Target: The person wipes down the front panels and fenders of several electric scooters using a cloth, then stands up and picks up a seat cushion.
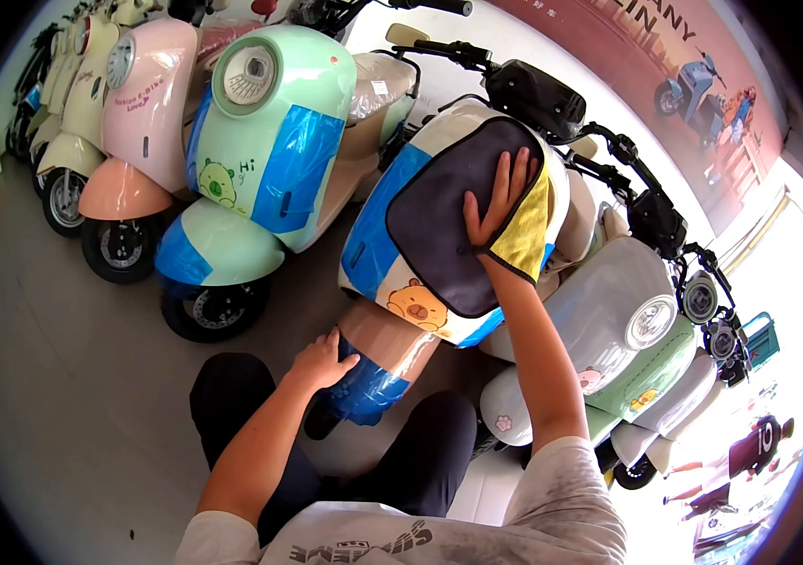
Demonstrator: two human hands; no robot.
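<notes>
- Pressing the dark cloth (439, 217) over the scooter panel (371, 247): right hand (500, 205), flat, fingers spread; even palm pressure should suit the curve.
- Left hand (318, 363) rests on the fender (387, 341), thumb apart.

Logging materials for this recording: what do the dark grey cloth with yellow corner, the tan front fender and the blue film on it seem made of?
Dark grey cloth with yellow corner: soft fabric, perhaps microfibre; matte, with dark edging.
Tan front fender: probably painted plastic, given its glossy highlights, though metal is possible.
Blue film: likely thin plastic, shiny and wrinkled.
</notes>
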